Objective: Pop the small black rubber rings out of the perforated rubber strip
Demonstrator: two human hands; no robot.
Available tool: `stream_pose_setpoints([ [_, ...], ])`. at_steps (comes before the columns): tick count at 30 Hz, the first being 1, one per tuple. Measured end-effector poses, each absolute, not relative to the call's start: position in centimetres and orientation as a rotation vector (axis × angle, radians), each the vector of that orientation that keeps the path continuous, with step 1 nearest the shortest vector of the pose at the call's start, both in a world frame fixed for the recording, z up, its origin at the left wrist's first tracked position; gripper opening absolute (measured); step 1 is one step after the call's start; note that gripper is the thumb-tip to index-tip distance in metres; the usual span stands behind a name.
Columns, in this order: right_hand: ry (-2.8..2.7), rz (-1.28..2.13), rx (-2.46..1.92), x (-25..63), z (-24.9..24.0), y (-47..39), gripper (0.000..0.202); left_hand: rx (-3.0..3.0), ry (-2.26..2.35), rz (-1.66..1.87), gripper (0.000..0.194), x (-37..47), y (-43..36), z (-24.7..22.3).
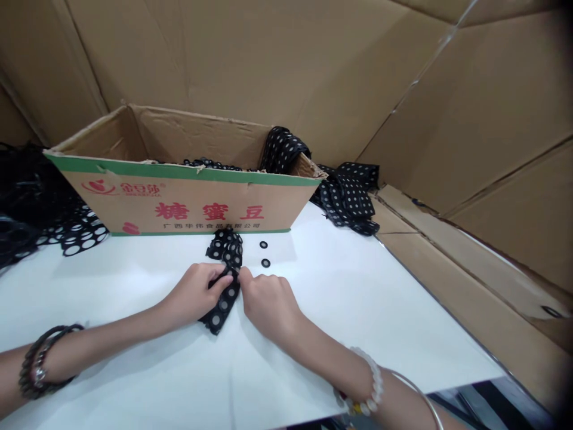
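A black sheet with rows of pale round dots lies on the white table before the box, its far part folded and curled. Pinched on its left edge between thumb and fingers, it is held by my left hand. My right hand is closed at the sheet's right edge, fingertips close to the left thumb; the fingers hide what they grip. Two small black rings, one farther and one nearer, lie flat to the right of the sheet.
A cardboard box with a green rim holds black rings and a dotted sheet. More dotted sheets lie right of it. Black perforated scrap is piled at the left. Cardboard walls surround the white table.
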State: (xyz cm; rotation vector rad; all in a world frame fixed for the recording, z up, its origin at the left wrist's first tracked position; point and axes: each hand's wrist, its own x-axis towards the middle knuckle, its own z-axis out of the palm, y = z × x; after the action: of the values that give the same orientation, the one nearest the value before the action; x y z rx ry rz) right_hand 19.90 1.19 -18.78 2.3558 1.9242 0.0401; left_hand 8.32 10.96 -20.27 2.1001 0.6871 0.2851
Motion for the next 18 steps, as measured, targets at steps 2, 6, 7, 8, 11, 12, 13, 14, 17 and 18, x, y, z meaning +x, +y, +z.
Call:
stream_pose_setpoints([
  [2,1.943,0.058,2.328,19.8,-19.0,1.3,0.019,2.138,0.699,0.294,0.029,8.2,10.7,-20.3],
  [6,1.896,0.051,2.358,19.9,-18.9,1.7,0.021,2.185,0.682,0.317,0.028,8.2,10.4,-20.1],
  [7,1.888,0.043,2.369,19.9,-18.8,1.7,0.021,2.175,0.669,0.323,0.028,8.3,10.4,-20.1],
  [8,1.883,0.033,2.382,20.0,-18.7,1.7,0.020,2.152,0.652,0.327,0.028,8.3,10.5,-20.0],
  [11,1.894,-0.002,2.431,20.1,-18.5,1.6,0.015,2.065,0.604,0.330,0.027,8.5,11.0,-19.9],
  [12,1.910,-0.026,2.447,20.2,-18.5,1.6,0.016,2.047,0.595,0.326,0.026,8.5,11.1,-19.8],
  [13,1.923,-0.053,2.464,20.3,-18.5,1.6,0.018,2.038,0.591,0.323,0.026,8.5,11.2,-19.8],
  [14,1.937,-0.080,2.476,20.6,-18.4,1.6,0.021,2.032,0.593,0.317,0.026,8.5,11.2,-19.8],
  [17,1.822,-0.102,2.574,22.2,-17.9,1.9,0.024,2.045,0.577,0.258,0.028,8.2,10.9,-19.9],
  [18,1.730,-0.072,2.646,22.9,-17.7,2.0,0.024,2.059,0.558,0.233,0.029,8.2,10.7,-19.9],
])
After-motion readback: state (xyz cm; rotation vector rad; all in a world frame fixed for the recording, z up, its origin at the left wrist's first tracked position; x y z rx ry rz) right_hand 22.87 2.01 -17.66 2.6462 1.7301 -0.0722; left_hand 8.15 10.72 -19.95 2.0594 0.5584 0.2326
